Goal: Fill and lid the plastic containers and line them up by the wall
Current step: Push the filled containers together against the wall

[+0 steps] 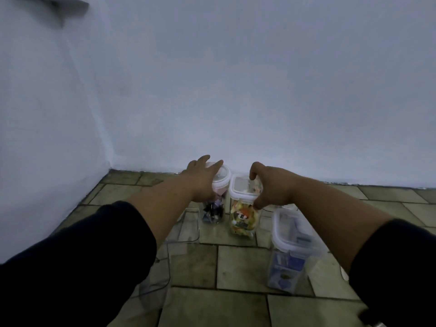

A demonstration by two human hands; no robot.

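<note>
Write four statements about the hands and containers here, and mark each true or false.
1. The left hand rests on the round-lidded clear plastic container of dark items. True.
2. The right hand touches nothing. False: it grips the white-rimmed lid of the square clear plastic container of yellow contents.
3. The clear plastic container with blue contents lacks a lid. False: it is lidded.
4. It stands farther from the pale wall than the other two. True.
</note>
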